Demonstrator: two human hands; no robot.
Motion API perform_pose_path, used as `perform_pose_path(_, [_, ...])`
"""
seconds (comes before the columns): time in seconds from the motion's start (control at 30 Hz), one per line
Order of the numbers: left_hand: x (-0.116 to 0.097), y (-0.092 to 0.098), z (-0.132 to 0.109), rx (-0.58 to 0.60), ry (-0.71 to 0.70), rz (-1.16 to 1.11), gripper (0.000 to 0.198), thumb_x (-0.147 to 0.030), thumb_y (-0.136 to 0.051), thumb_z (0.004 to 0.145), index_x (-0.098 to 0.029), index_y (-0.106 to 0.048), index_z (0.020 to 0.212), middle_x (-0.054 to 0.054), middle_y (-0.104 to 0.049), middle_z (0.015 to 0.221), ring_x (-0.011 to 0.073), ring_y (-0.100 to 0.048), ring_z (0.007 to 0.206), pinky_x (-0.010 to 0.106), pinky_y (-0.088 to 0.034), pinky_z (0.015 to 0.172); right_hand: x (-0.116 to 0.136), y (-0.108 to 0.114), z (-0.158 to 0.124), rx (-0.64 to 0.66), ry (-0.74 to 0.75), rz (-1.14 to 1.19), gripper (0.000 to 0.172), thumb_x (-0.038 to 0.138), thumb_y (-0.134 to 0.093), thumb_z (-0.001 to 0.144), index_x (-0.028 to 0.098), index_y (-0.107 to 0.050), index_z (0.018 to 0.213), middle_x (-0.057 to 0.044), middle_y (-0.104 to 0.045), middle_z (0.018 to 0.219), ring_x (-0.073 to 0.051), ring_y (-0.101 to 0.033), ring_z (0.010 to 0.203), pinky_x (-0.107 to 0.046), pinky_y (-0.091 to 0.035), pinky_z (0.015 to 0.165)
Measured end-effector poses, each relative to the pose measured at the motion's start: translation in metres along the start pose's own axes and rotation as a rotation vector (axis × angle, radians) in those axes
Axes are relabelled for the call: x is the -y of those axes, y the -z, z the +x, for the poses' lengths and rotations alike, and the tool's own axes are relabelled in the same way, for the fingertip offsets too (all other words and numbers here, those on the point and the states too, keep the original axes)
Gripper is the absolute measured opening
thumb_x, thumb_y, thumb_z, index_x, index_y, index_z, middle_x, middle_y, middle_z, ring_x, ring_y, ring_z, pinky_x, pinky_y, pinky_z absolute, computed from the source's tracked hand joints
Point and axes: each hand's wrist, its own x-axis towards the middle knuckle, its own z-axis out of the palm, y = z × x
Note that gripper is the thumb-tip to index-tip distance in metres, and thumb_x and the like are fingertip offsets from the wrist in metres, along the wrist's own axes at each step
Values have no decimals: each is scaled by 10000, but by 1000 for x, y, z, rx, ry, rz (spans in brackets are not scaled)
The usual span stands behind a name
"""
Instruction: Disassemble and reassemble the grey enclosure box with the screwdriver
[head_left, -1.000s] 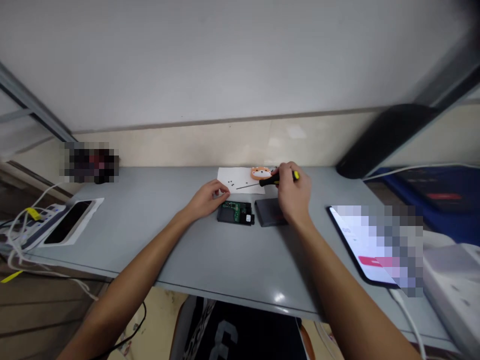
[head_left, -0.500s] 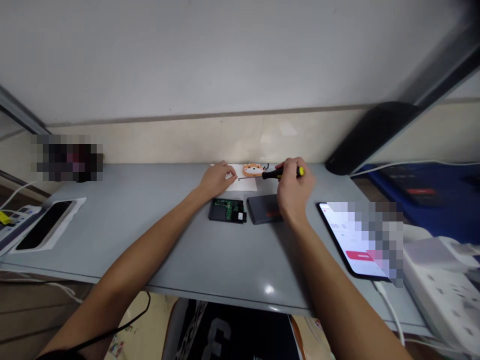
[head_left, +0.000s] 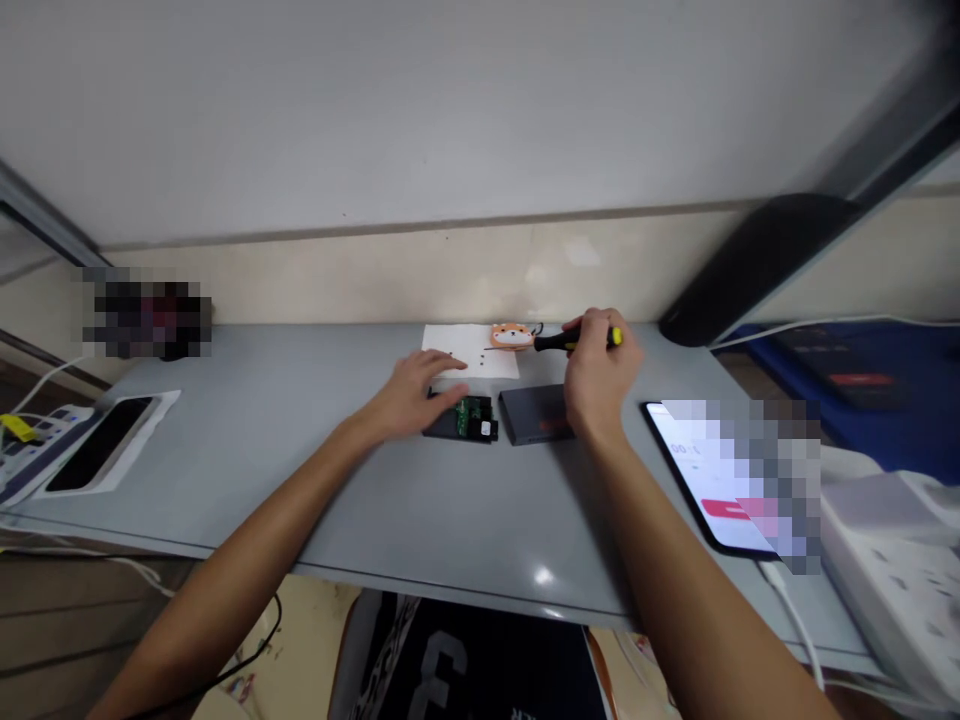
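My left hand (head_left: pixel 414 392) lies on the left end of a small black device with a green circuit board (head_left: pixel 471 417) showing, fingers stretched toward a white paper sheet (head_left: pixel 471 354) that carries tiny dark screws. My right hand (head_left: pixel 600 372) is closed round a screwdriver (head_left: pixel 571 340) with a black and yellow handle, its thin shaft pointing left over the paper. A dark grey cover (head_left: pixel 534 413) lies just right of the circuit board, under my right wrist. A small orange animal-shaped object (head_left: pixel 511 335) sits at the paper's right corner.
The grey table (head_left: pixel 315 480) runs to a pale wall. A lit phone (head_left: pixel 712 470) lies at the right, beside a white power strip (head_left: pixel 892 560). A dark phone on a white sheet (head_left: pixel 101 445) rests at the left. A black lamp arm (head_left: pixel 750 265) slants at upper right.
My left hand came back from the white paper and now rests on the black device. My right hand with the screwdriver shifted slightly right.
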Motion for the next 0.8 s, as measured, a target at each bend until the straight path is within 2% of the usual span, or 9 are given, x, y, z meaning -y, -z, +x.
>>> perform_pose_path(0.07, [-9,-4,-17,79,-69,27,594,-600,-633,956,-293,-542,1456,80,-559,1513,272,-482,1409,484,-307,1206,-2,-2,-2,13,-2,-10,314,314,-496,948,217,-594,665,6,-534,634,-158,-525,646,-315,-419,649])
perform_pose_path(0.13, [-14,-12,-25,115,-97,64,716,-648,-655,920,-290,-474,1513,83,-529,1551,272,-472,1421,483,-274,1217,-6,-4,-4,59,-1,-50,316,316,-505,951,222,-603,666,8,-518,614,-164,-519,636,-323,-411,642])
perform_pose_path(0.2, [-13,-19,-25,131,-77,97,702,-643,-631,939,-299,-459,1526,78,-529,1556,272,-479,1412,490,-260,1212,-11,-7,-6,99,-12,-70,317,329,-517,952,229,-609,665,7,-513,606,-169,-512,627,-334,-413,648])
perform_pose_path(0.27, [-10,-23,-21,134,-56,108,665,-640,-644,931,-303,-509,1489,71,-592,1492,278,-515,1358,496,-271,1190,-16,-10,-8,102,-29,-54,322,356,-521,957,231,-615,675,2,-529,618,-175,-518,631,-346,-429,673])
perform_pose_path(0.53, [0,-17,-18,107,-73,99,594,-604,-690,915,-330,-578,1430,45,-658,1403,270,-548,1283,473,-285,1147,-17,-15,-14,68,-19,-24,323,391,-511,973,215,-595,716,-11,-585,692,-184,-566,715,-360,-450,741])
perform_pose_path(0.8, [-3,-18,-17,39,-110,12,621,-559,-701,925,-349,-521,1481,46,-644,1428,256,-560,1318,460,-278,1171,-17,-16,-12,3,-67,34,311,369,-510,981,215,-604,727,-11,-591,714,-180,-579,719,-358,-449,738])
